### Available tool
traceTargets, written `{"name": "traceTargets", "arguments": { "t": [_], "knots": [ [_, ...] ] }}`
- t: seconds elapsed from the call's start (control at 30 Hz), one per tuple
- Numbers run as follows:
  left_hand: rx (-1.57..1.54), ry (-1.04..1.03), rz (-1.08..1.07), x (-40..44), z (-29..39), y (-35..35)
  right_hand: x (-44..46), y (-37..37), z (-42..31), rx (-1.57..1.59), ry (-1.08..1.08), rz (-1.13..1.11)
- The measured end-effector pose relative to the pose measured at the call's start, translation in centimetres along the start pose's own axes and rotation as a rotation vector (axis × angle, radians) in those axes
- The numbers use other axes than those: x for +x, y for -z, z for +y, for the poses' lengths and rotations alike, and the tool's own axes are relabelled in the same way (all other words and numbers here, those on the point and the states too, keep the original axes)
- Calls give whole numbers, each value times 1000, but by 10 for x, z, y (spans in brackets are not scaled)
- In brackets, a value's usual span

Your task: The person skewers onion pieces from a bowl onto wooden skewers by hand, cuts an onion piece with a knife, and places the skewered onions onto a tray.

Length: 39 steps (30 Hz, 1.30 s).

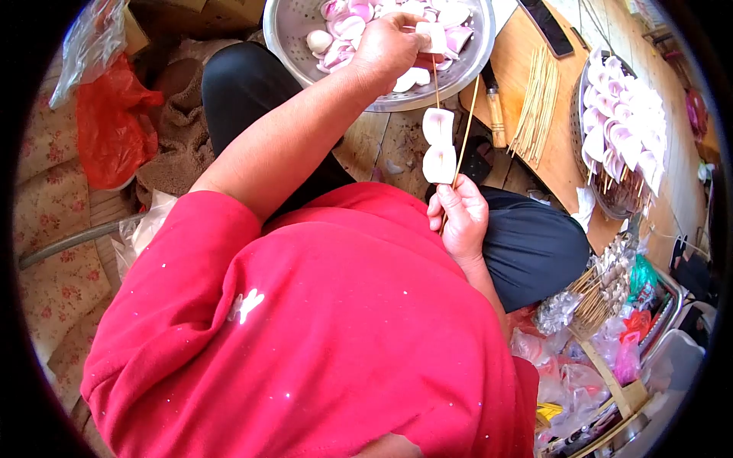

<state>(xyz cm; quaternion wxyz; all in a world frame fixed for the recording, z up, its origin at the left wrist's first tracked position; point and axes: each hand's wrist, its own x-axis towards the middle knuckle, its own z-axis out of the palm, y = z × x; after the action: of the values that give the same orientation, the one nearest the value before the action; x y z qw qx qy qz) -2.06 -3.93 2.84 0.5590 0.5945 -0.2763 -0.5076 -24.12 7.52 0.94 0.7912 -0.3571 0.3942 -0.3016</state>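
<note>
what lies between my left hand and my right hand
In the head view, two pale pieces threaded on a thin stick lie between your left hand and right hand; a second stick slants beside them.

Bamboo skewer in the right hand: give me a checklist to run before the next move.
1. Right hand gripping the bamboo skewer below the slices: ok.
2. Two threaded slices in line on the skewer: ok, one above the other.
3. Only one stick in that hand: not ok, a bare second stick rises beside it.
4. Left hand pinching another slice at the skewer's upper end: ok.
5. Tip through that slice: cannot tell, the slice and fingers cover it.
6. More pink-and-white slices in the metal colander: ok.
</note>
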Motion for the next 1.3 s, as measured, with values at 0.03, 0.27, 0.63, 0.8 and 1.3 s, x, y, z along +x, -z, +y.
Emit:
{"name": "traceTargets", "arguments": {
  "t": [0.03, 0.27, 0.63, 0.8, 1.3],
  "knots": [
    [-10, -32, 28, 3, -3, 0, 0, 1, -1, 20, -4, 0],
    [-38, -13, 71, -6, -8, 2, -7, 5, -5, -12, -3, -14],
    [51, 181, -62, -68, -26, -2, -14, -9, 3, -54, 40, 6],
    [1, 174, -148, -72, -12, 19, -10, -19, 7, -16, 33, 39],
    [988, -211, -61, 60, -15, 48, 6, -21, 0, 115, 107, 205]
  ]
}}
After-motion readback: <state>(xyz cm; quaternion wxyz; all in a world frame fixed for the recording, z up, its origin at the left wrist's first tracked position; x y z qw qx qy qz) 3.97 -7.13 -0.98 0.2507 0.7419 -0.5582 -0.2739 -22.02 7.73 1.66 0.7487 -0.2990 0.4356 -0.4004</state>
